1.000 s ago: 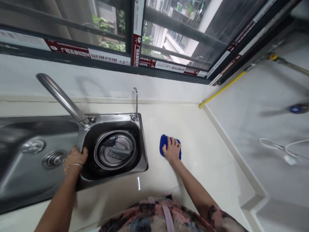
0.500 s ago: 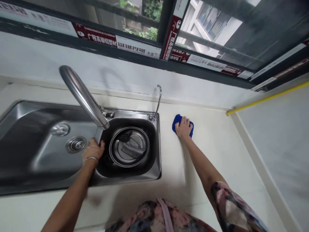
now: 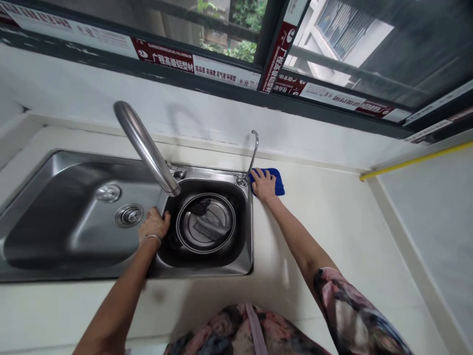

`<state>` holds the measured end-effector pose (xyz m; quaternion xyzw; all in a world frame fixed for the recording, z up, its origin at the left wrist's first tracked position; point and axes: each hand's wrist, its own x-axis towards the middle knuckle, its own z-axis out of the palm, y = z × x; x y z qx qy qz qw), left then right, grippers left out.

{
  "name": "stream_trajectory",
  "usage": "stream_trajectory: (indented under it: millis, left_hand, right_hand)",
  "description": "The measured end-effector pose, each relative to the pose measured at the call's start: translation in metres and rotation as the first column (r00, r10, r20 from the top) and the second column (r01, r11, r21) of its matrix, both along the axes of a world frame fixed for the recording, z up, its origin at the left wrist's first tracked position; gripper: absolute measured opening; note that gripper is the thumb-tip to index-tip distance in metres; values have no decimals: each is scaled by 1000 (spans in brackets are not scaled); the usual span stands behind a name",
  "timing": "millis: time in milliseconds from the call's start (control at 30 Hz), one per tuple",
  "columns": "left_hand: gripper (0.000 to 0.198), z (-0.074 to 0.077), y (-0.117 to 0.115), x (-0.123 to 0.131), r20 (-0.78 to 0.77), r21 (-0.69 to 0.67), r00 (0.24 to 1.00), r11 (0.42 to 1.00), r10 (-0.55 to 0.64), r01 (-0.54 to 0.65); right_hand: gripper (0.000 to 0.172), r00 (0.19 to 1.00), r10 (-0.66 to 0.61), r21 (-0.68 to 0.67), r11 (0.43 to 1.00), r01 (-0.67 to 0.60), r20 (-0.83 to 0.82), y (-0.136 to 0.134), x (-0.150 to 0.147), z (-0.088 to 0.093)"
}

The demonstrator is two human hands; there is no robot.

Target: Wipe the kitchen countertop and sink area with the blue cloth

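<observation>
My right hand (image 3: 263, 185) presses a blue cloth (image 3: 278, 184) flat against the pale countertop (image 3: 318, 222). The fingers are bent over the cloth's left part, close to the sink's right rim and the base of a thin curved spout (image 3: 254, 153). On the left, my left hand (image 3: 153, 225), with a bracelet at the wrist, grips the divider (image 3: 161, 201) between the two basins of the steel sink (image 3: 92, 217). A round metal basin (image 3: 180, 231) stands in the right sink bowl. Inside it lie a grey item (image 3: 210, 227) and a dark one, neither clear in kind.
A tall curved faucet (image 3: 146, 145) arches over the divider. The window frame (image 3: 229, 93) runs along the back wall above the counter. At the right, a yellow pipe (image 3: 414, 162) follows the side wall (image 3: 439, 212).
My right hand has slid the blue cloth left, up to the sink's edge by the thin spout. The left hand stays on the divider. The camera view has shifted slightly.
</observation>
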<state>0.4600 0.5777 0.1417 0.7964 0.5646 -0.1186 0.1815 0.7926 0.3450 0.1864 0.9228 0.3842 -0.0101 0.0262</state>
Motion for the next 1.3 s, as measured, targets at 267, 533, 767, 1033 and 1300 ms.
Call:
stream_trajectory:
  millis: [267,533,767,1033,1300]
  left_hand:
    - [62,-1,-1,-4,17,7,1000,1000,-15,15]
    - [60,-4,2,-6,82,4,996,1000,-20,20]
    - [60,-7,1,-9,158,-9,987,1000,5,-3]
    - [58,-5,-2,-9,167,-45,986,999,10,-3]
    - [55,-6,1,-8,126,-42,992,999,6,-1]
  right_hand:
    - [52,999,40,-111,993,-37,21,12,-30,6]
    - [59,995,95,-169,982,-88,34,-5,-90,-2]
    - [41,973,228,-78,970,-231,-43,-57,-122,0]
    - [62,997,22,339,941,5,-78,-88,-87,-7]
    - [64,987,-157,384,911,152,-18,-34,-13,4]
